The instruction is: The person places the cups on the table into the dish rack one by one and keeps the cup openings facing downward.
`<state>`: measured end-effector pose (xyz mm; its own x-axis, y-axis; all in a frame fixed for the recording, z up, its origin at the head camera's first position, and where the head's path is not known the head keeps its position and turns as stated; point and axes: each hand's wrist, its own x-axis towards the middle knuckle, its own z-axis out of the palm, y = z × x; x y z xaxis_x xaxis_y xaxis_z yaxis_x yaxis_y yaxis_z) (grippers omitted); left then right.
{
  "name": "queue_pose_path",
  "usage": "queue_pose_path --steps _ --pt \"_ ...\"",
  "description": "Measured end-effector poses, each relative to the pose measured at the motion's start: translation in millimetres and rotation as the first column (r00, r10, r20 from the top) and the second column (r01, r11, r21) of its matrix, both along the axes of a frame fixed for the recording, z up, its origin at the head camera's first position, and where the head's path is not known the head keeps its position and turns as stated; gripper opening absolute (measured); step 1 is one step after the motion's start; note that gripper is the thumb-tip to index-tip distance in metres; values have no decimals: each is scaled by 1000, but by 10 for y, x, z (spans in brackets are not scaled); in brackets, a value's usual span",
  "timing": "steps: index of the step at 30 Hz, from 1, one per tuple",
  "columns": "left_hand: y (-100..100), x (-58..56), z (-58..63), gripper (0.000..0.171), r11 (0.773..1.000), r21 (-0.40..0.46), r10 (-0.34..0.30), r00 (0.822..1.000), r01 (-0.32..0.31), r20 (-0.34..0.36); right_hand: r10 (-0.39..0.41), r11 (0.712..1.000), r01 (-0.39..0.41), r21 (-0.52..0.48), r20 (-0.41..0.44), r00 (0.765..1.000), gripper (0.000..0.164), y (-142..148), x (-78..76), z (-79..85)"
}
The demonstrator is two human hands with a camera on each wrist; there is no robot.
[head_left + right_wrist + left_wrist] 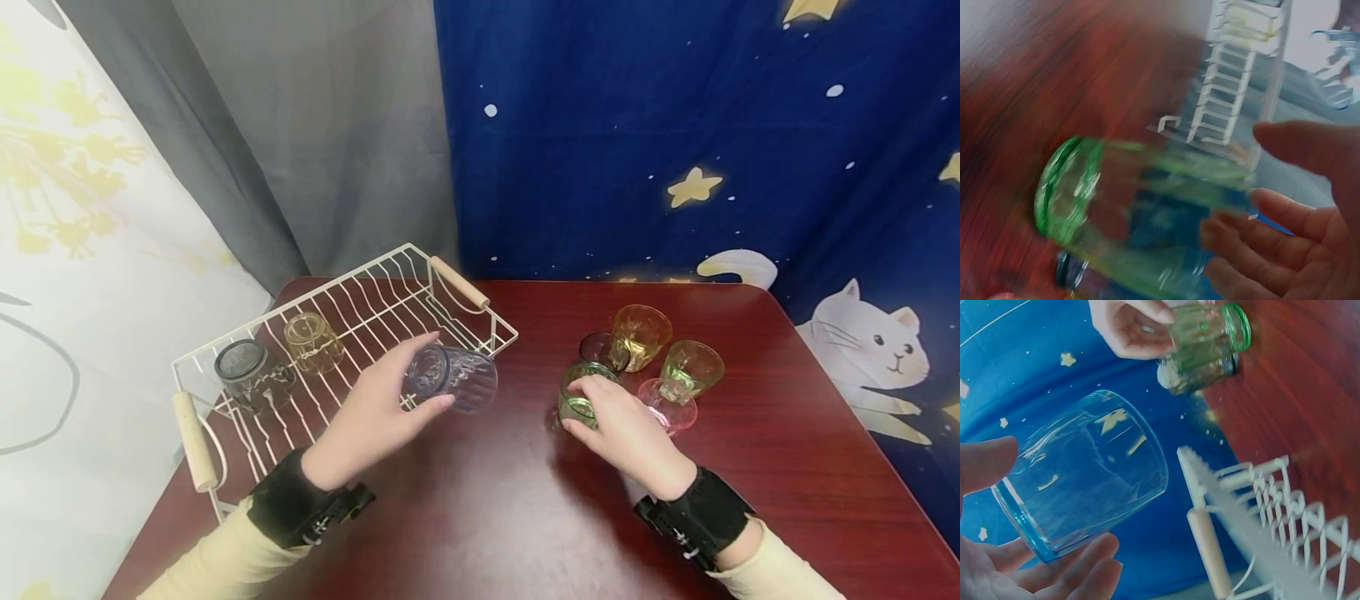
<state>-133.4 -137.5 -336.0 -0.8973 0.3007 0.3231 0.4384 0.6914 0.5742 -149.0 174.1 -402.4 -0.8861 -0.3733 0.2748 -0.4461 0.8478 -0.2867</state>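
My left hand (378,400) holds a pale blue drinking glass (472,382) by its base end, thumb on one side and fingers on the other. The glass is tipped on its side in the air, mouth to the right, beside the rack's right end. My right hand (626,425) is over a green glass (1116,206) on the table, fingertips right at its rim. In the right wrist view the thumb stands apart from that glass. Close behind it is a dark glass (604,353), with a pink glass (669,408) to the right.
A white wire dish rack (375,321) with wooden handles stands at the left. It carries an upturned grey glass (255,375) and an upturned amber glass (313,343). A yellow glass (642,333) and a yellow-green glass (693,368) stand at the right. Curtains hang behind the table (480,525).
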Motion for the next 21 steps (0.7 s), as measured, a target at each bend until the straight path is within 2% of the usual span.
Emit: queue_pose_path --steps 4,8,11,21 --pt "-78 -42 124 72 998 -61 -12 999 10 -36 -29 999 30 41 -36 999 27 28 -73 -93" --pt "-144 -146 209 72 993 -121 -12 999 7 -47 -22 997 25 67 -53 998 22 38 -104 -150" --pt "-199 -268 242 72 987 -160 2 1000 -6 -24 0 997 6 82 -68 998 18 29 -102 -188" --pt "-448 -740 233 70 965 -255 74 995 -55 65 39 995 -31 94 -82 996 28 -51 -49 -218"
